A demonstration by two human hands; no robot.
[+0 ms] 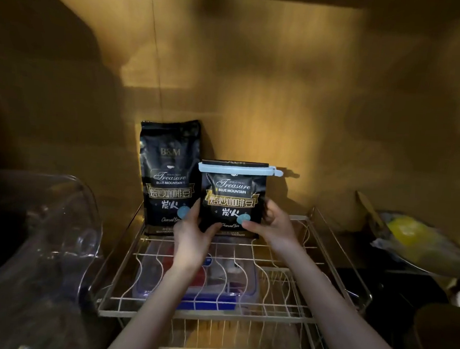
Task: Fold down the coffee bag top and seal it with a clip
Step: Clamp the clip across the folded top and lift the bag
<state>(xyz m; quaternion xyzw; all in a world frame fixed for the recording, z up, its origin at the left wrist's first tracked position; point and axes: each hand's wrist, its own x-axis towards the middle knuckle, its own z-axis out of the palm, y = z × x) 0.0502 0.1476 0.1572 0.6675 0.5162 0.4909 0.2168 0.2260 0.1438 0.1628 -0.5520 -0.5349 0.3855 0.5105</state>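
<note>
The coffee bag (232, 201) stands upright at the rear edge of the wire rack (337, 252), its top folded down and clamped across the full width by a pale blue clip (237, 169). The clip runs level, and its latch end projects past the bag's right side. The bag is black, with "Treasure Blue Mountain" lettering facing forward.

The left hand (192, 234) grips the bag's lower left edge: thumb on the front face, remaining fingers wrapped toward the side and back (not fully visible). The right hand (271, 223) grips the lower right edge in the same manner, thumb pressed on the front near the round blue sticker, fingers curled behind the right side. Both hands are closed on the bag, one per side.

A second coffee bag (169, 175), taller and with its top unfolded, stands just beside the first, to its left, at the rear left corner of the rack; whether the two touch cannot be determined. Both back onto a brown wall.

Beneath the rack's wires sits a clear plastic container (245, 284) with a blue base and red contents. A clear curved plastic vessel (56, 230) lies off the rack's left edge. Off the right edge rests a yellow object (404, 230), blurred.
</note>
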